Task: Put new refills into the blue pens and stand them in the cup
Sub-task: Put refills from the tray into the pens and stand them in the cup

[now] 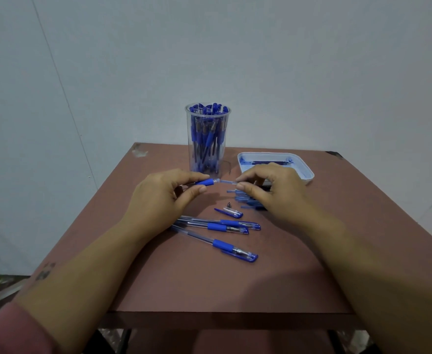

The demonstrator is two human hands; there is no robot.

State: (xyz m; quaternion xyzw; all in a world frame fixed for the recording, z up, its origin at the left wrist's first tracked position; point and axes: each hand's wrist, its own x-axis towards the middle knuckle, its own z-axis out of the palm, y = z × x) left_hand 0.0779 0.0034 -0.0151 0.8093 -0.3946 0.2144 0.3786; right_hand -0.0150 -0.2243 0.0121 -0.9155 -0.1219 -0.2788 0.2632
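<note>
Pen barrel [204, 182] pinched at its blue grip between thumb and fingers of left hand [158, 198], held above table [158, 277] centre, mouth toward 3 o'clock. Refill [229, 182] pinched in fingertips of right hand [278, 195], end at the mouth; impossible to tell whether inside yet. Cup [208, 139] at 12 o'clock, crowded with pens. Tray [309, 173] at 1 o'clock. Tip [228, 206] and cap [231, 213] loose just below the hands.

Likely risks: refill bending or missing the mouth if pushed off-axis, being thin. Tip rolling away if nudged by a wrist. Crowded cup tipping when another pen is forced in.
</note>
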